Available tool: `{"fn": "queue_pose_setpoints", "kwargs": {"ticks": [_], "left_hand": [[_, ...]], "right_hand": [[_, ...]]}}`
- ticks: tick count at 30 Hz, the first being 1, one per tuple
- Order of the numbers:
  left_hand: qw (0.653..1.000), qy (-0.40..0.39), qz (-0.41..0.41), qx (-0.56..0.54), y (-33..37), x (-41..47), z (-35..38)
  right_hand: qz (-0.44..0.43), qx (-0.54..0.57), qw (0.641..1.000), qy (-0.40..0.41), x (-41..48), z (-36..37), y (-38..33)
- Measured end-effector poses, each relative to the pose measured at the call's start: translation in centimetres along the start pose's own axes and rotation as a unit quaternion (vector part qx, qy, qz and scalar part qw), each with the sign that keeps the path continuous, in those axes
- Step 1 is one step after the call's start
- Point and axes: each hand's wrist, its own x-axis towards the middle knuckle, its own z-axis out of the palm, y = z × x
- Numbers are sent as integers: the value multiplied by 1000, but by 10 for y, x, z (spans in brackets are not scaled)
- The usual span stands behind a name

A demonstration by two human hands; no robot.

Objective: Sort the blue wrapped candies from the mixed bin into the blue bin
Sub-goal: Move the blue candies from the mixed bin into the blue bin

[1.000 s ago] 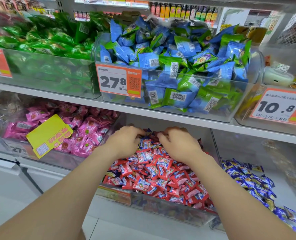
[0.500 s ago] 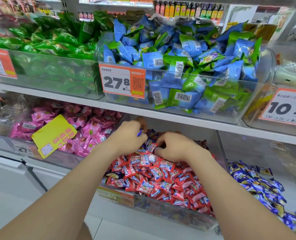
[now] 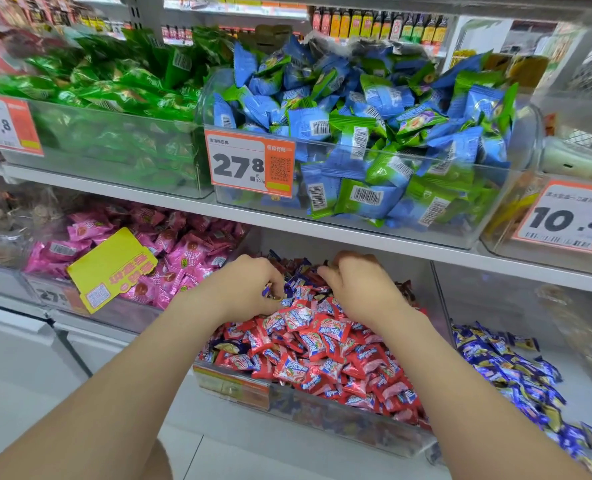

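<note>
To the left of the left hand, pink candies (image 3: 183, 258) fill a clear bin, with a yellow tag (image 3: 111, 268) clipped at its front. Now the left hand (image 3: 246, 289) itself: knuckles up, fingers curled, and it pinches a blue wrapped candy (image 3: 268, 292) near the back of the mixed bin (image 3: 287, 405). Under and in front of both hands lies a heap of red candies (image 3: 322, 351), with dark blue wrappers showing between the two hands. Just to the right, the right hand (image 3: 360, 285) digs in, fingers bent down into the pile. Whether it grasps anything, nobody can tell from here. Further right of that hand, past a clear wall, sits the blue bin (image 3: 585, 368), its blue candies (image 3: 509, 365) spread low, well apart from the fingers.
</note>
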Motion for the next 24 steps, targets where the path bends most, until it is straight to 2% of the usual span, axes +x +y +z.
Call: {"fn": "queue_pose_setpoints", "kwargs": {"ticks": [5, 9, 16, 20, 24], "left_hand": [[995, 52, -53, -68, 7, -3, -2], [989, 102, -52, -97, 14, -4, -5], [984, 147, -70, -72, 15, -3, -1], [977, 171, -82, -101, 17, -1, -3], [981, 155, -49, -106, 20, 3, 2]], "right_hand": [[0, -5, 1000, -1, 12, 9, -12], [-17, -33, 999, -20, 24, 15, -21], [-69, -111, 984, -119, 39, 26, -29], [-61, -82, 987, -124, 38, 20, -22], [-36, -5, 996, -81, 30, 7, -8]]}}
